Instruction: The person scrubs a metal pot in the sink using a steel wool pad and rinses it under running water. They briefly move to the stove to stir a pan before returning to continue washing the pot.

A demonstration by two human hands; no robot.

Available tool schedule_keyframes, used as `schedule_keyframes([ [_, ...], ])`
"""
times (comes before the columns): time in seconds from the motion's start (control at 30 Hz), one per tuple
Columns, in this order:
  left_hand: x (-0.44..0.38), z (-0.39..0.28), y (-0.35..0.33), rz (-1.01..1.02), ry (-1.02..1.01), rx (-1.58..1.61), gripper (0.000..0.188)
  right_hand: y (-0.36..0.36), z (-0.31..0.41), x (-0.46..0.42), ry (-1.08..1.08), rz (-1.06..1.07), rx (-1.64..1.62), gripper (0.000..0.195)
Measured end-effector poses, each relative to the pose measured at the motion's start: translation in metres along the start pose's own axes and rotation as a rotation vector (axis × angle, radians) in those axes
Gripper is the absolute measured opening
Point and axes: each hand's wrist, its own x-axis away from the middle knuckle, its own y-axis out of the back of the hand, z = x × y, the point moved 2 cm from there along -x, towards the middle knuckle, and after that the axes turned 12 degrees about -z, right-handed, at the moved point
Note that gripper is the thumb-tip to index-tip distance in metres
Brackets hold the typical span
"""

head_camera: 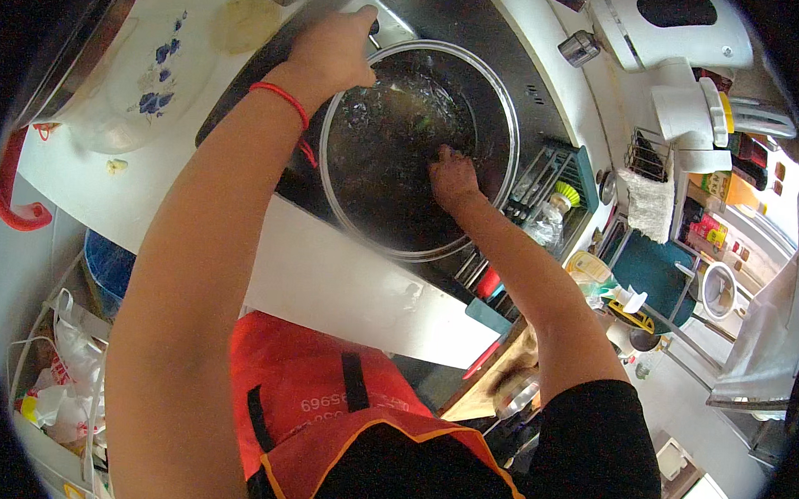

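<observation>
A large round metal pot [329,178] with a shiny rim sits in the dark sink [453,8]. Its inside is dark, with wet-looking glints and a few small pale bits. My right hand [456,178] reaches inside it, fingers curled downward; whether they hold anything is hidden. At the far left of the rim is my left hand [335,49], a red cord bracelet [282,96] round its wrist. Its lower edge overlaps the rim, and a small black knob [374,27] shows just beyond it. The back of this hand hides what its fingers grasp or touch.
On the white counter [344,267] at left lie a clear plastic bag [111,126] and a small yellowish scrap [116,165]. A dish rack [545,189] with a bottle and green brush borders the pot at right. A blue bin [107,268] stands below the counter.
</observation>
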Motion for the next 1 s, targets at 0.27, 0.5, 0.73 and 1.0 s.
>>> schedule_keyframes([
  [0.27, 0.000, -0.009, 0.000, -0.008, 0.010, -0.017, 0.064, -0.050, 0.080, 0.018, 0.363, -0.069, -0.393, 0.022],
  [0.5, -0.002, -0.001, -0.006, -0.008, 0.025, 0.022, 0.064, -0.047, 0.039, 0.020, 0.455, 0.075, -0.358, 0.024],
  [0.73, -0.001, 0.004, -0.007, -0.031, -0.048, 0.000, 0.059, 0.043, -0.016, -0.028, 0.297, -0.050, 0.383, 0.020],
  [1.0, 0.004, 0.004, 0.000, -0.014, -0.008, -0.027, 0.056, 0.025, -0.006, -0.001, 0.292, 0.149, 0.477, 0.054],
])
